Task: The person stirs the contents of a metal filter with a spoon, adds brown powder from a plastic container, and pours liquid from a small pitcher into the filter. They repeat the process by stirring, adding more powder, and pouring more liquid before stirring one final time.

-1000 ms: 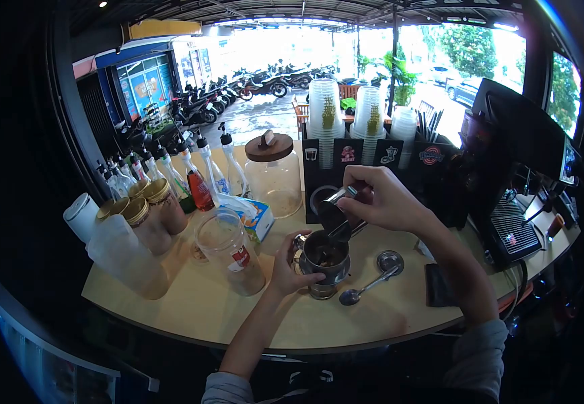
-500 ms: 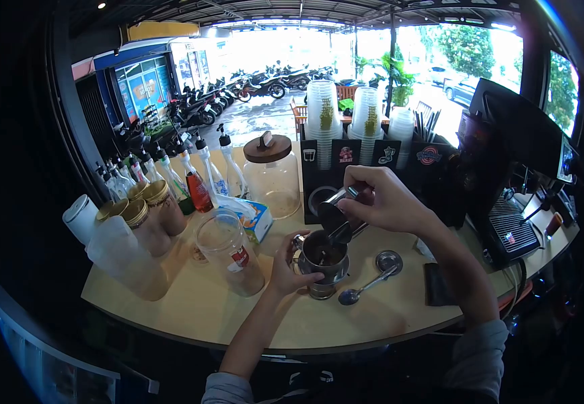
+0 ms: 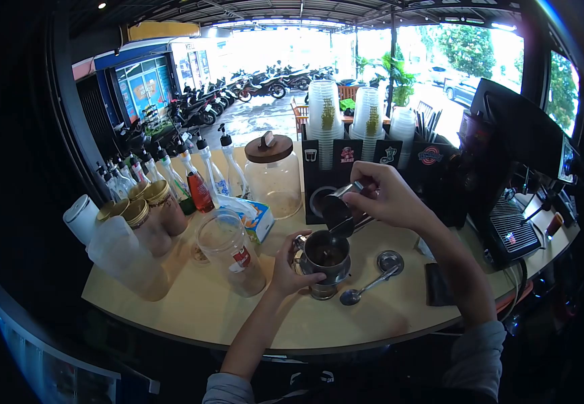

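My left hand (image 3: 293, 271) is wrapped round the side of a metal cup (image 3: 336, 269) with dark contents, which sits over a metal base on the counter. Above the cup's rim, my right hand (image 3: 384, 196) grips a small metal pitcher (image 3: 336, 209), tilted so its lip points down into the cup. A thin stream seems to run between them. Right of the cup, a spoon (image 3: 351, 296) lies with its handle against a small round metal lid (image 3: 391, 261).
An empty clear jar (image 3: 218, 236) stands left of my left hand, with a tissue box (image 3: 257, 217) and a wooden-lidded jar (image 3: 272, 176) behind. Stacked plastic cups (image 3: 324, 114) stand on a black holder. A coffee machine (image 3: 507, 229) is at the right, syrup bottles (image 3: 198, 192) at the left.
My right hand and the pitcher have shifted slightly, and the pitcher's lip sits a little further right over the cup. My left hand keeps its hold.
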